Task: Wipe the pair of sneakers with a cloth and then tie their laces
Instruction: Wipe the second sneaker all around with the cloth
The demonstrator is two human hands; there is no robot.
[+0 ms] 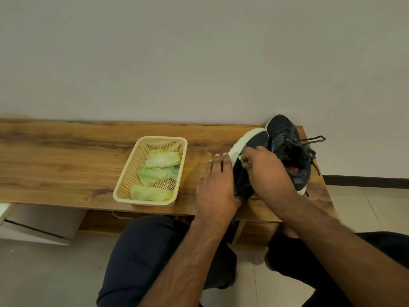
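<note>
Head view: low wooden bench (66, 156) against plain wall, tiled floor beneath. Two black sneakers at right end of bench. Near sneaker (247, 173) tipped on its side, white sole (244, 140) facing left and up, toe pointing away toward wall. Far sneaker (287, 147) upright just behind and to the right, touching the near one, opening facing camera, reddish lining visible inside. Laces (309, 147) on far sneaker loose, untied, one loop hanging out past bench's right edge. Left hand (215, 185) flat against sole side of near sneaker, fingers extended along sole edge, thumb side hidden; bracing the shoe, not clearly wrapped around it. Right hand (263, 171) closed, knuckles up, pressed on the upper of near sneaker, clenched on a small pale cloth (243, 158), only a scrap showing at the fingertips. Cream plastic basket (163, 140) on bench left of the shoes, near but apart from left hand, woven-mesh walls. In basket: several crumpled pale green cloths (159, 171), some overlapping. Both forearms bare, reaching in from bottom right. Knees in dark trousers (141, 251) below bench edge. White panel (33, 224) low on left under bench, detail unclear.
</note>
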